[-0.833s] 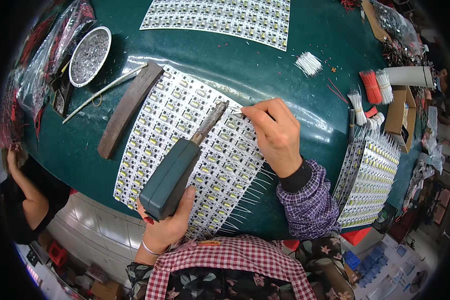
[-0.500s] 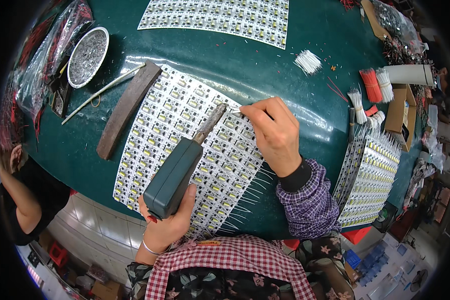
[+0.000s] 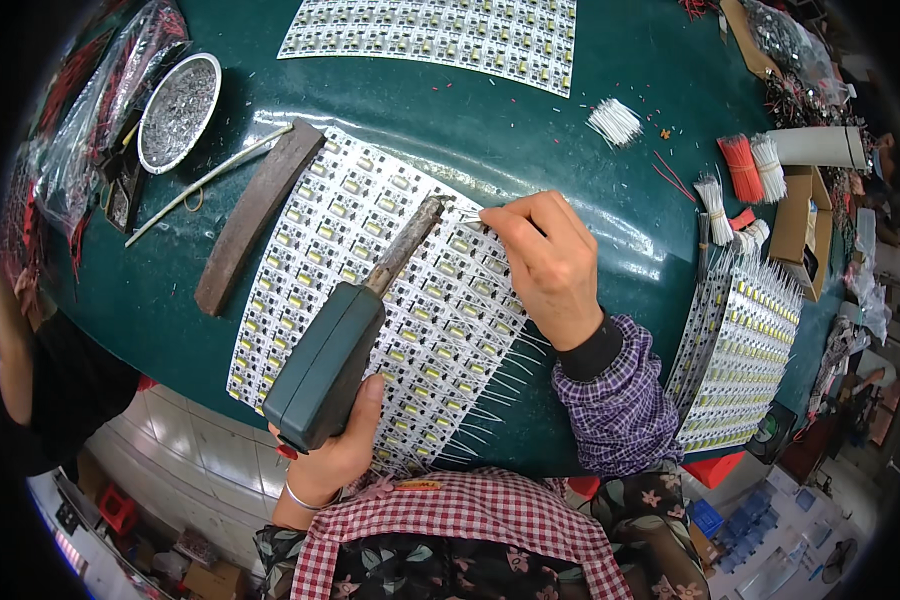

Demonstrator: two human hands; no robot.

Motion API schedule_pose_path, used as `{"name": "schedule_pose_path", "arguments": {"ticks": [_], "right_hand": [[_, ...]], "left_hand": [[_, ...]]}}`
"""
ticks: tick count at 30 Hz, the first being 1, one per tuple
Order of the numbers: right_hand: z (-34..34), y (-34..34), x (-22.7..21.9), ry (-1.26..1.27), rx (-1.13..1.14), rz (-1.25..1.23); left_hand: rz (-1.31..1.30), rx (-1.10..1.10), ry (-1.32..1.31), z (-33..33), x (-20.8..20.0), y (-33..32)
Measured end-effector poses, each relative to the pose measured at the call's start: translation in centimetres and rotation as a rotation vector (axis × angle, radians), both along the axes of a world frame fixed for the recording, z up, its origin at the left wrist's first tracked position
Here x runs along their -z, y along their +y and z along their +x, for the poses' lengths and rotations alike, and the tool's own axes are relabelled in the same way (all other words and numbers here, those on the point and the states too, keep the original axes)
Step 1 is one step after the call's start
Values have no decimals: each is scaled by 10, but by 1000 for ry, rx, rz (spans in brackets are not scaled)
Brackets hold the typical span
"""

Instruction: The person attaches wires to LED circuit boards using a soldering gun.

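Note:
My left hand (image 3: 338,458) is closed round a dark green soldering gun (image 3: 327,365), its metal barrel slanting up and to the right. The barrel's tip lies at the upper edge of a curved white LED circuit board sheet (image 3: 305,290). Just right of that tip, my right hand (image 3: 558,268) pinches a thin white wire (image 3: 471,217) between thumb and forefinger, its end at the board. More white wires (image 3: 498,380) stick out along the sheet's right edge. Whether the tip touches the wire is too small to tell.
A brown bar (image 3: 260,215) lies along the sheet's left side, near a thin stick (image 3: 205,182) and a bowl (image 3: 143,125) of shiny bits. White wire pieces (image 3: 615,122), a wired board stack (image 3: 738,355) and red wire bundles (image 3: 740,170) sit right. Another person's arm (image 3: 12,350) shows left.
The soldering gun has shifted slightly left, its tip moving a little away from the right hand's fingers. My right hand stays nearly still with the wire. The other person's arm at left has moved.

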State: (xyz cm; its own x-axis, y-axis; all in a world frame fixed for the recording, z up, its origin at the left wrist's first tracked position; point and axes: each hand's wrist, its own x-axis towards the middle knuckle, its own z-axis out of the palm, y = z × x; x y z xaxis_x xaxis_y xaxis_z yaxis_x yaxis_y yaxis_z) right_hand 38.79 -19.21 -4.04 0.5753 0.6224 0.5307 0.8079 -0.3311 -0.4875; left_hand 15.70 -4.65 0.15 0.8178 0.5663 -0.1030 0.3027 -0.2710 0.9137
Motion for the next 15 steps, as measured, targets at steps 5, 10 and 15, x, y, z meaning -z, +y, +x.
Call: {"name": "schedule_pose_path", "arguments": {"ticks": [5,10,15], "right_hand": [[-3,-2,-3,-4,8,-12],[-27,-3,-22,13,102,7],[-33,8,-15,38,91,27]], "left_hand": [[20,-6,-21,4,-2,-3],[-78,-54,0,-1,-2,-1],[-46,-65,22,1,-3,-2]]}}
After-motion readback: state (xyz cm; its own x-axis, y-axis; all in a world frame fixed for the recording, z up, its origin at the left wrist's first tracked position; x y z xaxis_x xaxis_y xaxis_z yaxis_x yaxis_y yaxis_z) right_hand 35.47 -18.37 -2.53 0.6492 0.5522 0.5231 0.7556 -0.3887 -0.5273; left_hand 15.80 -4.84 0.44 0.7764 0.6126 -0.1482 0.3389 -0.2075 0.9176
